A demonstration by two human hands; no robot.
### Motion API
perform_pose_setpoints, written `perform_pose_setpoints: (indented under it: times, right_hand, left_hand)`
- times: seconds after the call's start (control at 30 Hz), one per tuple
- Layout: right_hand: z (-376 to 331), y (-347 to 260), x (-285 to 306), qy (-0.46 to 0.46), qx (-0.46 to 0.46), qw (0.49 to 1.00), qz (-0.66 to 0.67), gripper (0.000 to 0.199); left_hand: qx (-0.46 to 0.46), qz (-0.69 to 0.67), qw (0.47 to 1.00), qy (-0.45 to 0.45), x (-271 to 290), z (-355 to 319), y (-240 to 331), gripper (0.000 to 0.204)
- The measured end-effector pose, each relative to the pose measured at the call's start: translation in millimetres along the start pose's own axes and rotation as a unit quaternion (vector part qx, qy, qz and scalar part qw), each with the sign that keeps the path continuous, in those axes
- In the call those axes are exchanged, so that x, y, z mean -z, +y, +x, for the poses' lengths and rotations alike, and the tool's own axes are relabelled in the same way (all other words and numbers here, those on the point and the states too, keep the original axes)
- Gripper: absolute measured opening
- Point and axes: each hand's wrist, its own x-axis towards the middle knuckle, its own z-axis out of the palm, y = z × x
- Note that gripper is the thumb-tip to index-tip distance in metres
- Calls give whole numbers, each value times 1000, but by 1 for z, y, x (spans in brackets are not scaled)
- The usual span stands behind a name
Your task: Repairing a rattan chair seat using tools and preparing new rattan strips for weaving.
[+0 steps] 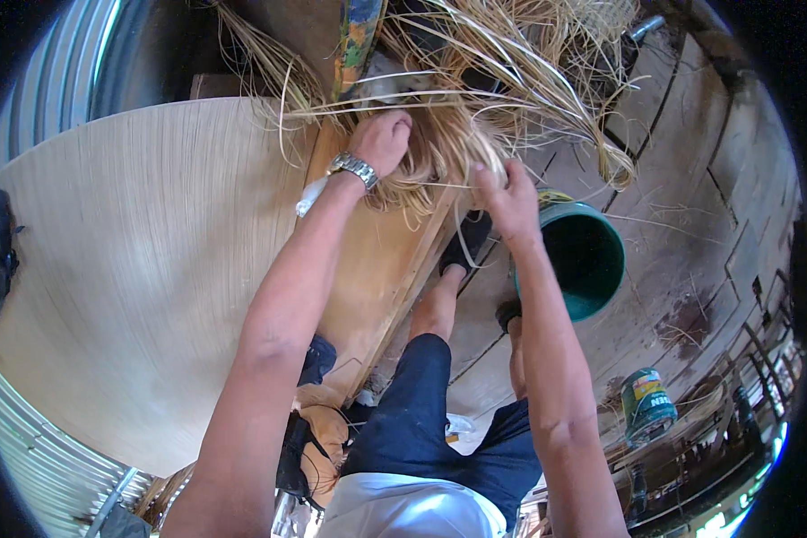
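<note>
Apparently, the work in hand is the handling of a bundle of pale fibre strips (pixel 435 148), perhaps gathering or separating them. This bundle lies at the far right corner of the wooden counter (pixel 354 255), and some loose ends hang over its right edge. The left hand (pixel 382 143) touches the bundle from its left side; the fingers are bent in a narrow grip, but their tips are hidden, so I cannot tell whether they close on any strip. The right hand (pixel 511 204) is at the other side, thumb and fingertips among the strips; it is slightly blurred, and I cannot tell its grip. Past the hands, a longer heap of strips (pixel 533 76) is spread. In my judgement, the next move calls for a light, sure pinch and a slow pull, because thin strips may tangle.
</note>
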Motion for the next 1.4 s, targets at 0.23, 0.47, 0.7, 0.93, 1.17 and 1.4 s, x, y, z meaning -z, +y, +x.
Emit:
perform_pose_setpoints:
  times: [0.23,0.47,0.7,0.93,1.17,1.4]
  right_hand:
    - [-82,-50,-70,-68,109,989,-70,45]
    - [-103,-81,-82,-57,137,985,-91,34]
    - [-116,-101,-49,-89,162,981,-56,34]
    - [-37,-100,28,80,344,905,-236,40]
    - [-75,5,64,-270,116,890,-350,43]
    - [-137,-3,119,13,-90,991,-101,30]
  left_hand:
    - [154,229,942,-191,-18,78,-27,48]
    - [51,-90,994,30,-17,100,-45,48]
    - [197,-456,868,-23,-8,69,-30,23]
    - [267,-543,758,-242,44,41,-20,20]
    - [282,-635,692,-193,41,33,-11,17]
    - [259,-341,904,6,32,-8,30,31]
